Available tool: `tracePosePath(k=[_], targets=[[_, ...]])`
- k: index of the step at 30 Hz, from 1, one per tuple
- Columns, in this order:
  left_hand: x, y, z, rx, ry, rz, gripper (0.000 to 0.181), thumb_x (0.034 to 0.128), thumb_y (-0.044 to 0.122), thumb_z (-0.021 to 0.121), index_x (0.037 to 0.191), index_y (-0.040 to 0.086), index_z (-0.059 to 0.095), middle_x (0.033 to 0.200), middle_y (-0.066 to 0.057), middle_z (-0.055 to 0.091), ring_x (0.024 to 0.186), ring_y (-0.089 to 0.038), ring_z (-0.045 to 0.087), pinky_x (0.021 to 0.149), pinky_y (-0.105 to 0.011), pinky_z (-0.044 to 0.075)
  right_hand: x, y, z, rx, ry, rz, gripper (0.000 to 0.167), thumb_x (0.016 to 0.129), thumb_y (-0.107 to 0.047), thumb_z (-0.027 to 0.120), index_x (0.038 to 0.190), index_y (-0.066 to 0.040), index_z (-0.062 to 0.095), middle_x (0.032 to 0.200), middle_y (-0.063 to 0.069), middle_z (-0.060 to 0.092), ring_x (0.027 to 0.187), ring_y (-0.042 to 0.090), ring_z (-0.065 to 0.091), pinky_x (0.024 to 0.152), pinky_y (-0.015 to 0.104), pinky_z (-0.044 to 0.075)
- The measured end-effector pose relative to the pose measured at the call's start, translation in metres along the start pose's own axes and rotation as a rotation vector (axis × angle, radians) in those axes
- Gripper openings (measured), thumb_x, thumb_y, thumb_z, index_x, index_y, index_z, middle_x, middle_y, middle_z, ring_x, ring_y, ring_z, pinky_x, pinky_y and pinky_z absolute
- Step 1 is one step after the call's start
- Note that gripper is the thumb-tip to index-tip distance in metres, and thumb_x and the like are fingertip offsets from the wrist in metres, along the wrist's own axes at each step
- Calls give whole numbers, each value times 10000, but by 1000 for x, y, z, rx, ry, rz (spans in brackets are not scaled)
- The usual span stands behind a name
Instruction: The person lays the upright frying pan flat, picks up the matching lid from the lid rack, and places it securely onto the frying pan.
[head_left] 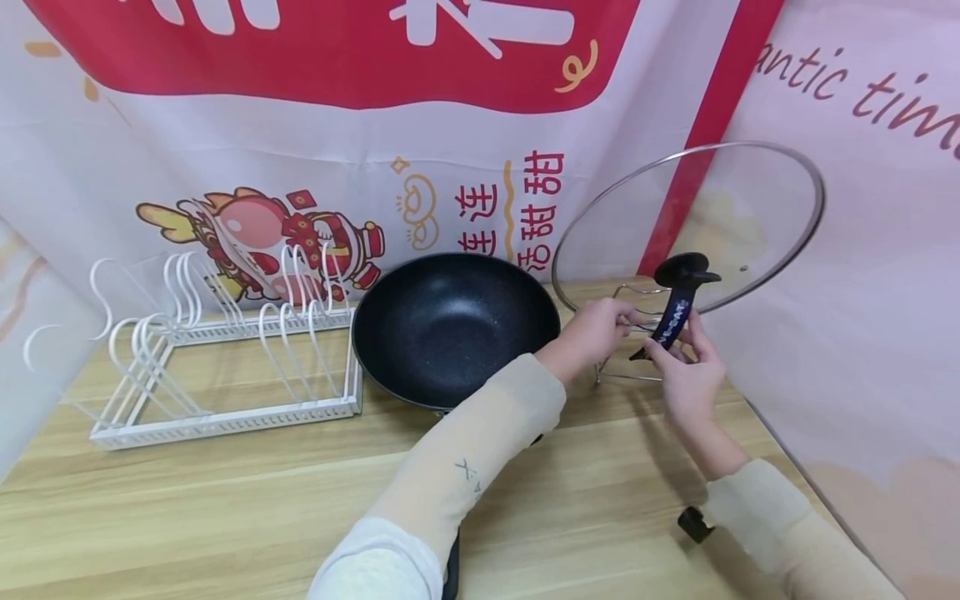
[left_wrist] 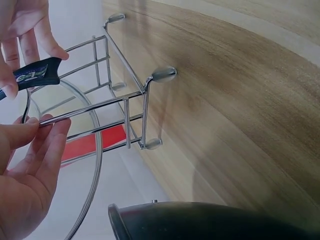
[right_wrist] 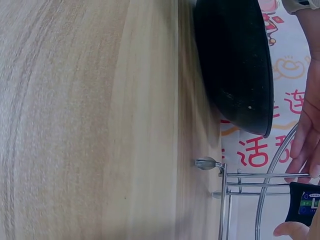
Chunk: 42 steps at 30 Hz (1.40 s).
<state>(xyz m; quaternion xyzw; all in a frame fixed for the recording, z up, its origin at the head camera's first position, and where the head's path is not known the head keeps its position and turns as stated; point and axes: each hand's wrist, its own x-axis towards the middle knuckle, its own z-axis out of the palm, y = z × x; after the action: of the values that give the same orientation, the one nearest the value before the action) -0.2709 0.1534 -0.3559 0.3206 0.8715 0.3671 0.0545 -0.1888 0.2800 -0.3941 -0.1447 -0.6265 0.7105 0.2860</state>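
Note:
A clear glass lid (head_left: 750,217) with a metal rim leans upright in a silver wire rack (left_wrist: 95,106) at the table's right side. My left hand (head_left: 596,333) pinches a wire of this rack between thumb and fingers, as the left wrist view shows. Just to its right, my right hand (head_left: 693,379) holds the lid's black handle (head_left: 672,317), which bears a dark blue label, between thumb and fingers. In the right wrist view the right hand shows only in part, at the lower right corner.
Left of the rack sits a black wok (head_left: 457,333), its long handle (head_left: 452,567) partly hidden under the left sleeve. A white rack (head_left: 225,425) with curved dividers stands farther left. Printed cloth (head_left: 315,158) hangs behind the wooden table (head_left: 225,517).

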Motion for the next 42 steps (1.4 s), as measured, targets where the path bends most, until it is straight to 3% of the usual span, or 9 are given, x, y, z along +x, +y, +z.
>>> tracePosePath(k=[12, 23, 31, 42], targets=[[-3, 4, 6, 92, 47, 39, 233, 1039, 59, 591, 1172, 153, 758, 1117, 28, 734, 844, -75, 571, 688, -150, 444, -2, -9, -2, 5, -4, 17, 808, 847, 177, 700, 1547, -124, 430, 1108, 34, 547, 821, 11, 683, 731, 138, 562], [-5, 2, 10, 100, 80, 48, 253, 1040, 66, 593, 1227, 155, 740, 1177, 39, 729, 836, -74, 568, 685, -156, 438, 2, -14, -6, 45, -10, 22, 822, 840, 190, 702, 1542, -152, 446, 1099, 30, 563, 793, 16, 686, 648, 121, 549], [-8, -2, 11, 155, 113, 86, 260, 1047, 88, 590, 1249, 178, 727, 1194, 43, 728, 884, -36, 586, 751, -155, 461, 3, -19, -3, 66, -20, 13, 816, 826, 199, 708, 1529, -141, 470, 1092, 57, 566, 802, 28, 698, 664, 141, 565], [-11, -1, 12, 235, 97, 92, 253, 1067, 120, 562, 1271, 190, 693, 1208, 31, 722, 967, -56, 648, 779, -199, 518, -1, -28, -2, 109, -12, -14, 824, 820, 231, 690, 1538, -91, 445, 1045, 38, 569, 775, 21, 700, 589, 130, 540]])
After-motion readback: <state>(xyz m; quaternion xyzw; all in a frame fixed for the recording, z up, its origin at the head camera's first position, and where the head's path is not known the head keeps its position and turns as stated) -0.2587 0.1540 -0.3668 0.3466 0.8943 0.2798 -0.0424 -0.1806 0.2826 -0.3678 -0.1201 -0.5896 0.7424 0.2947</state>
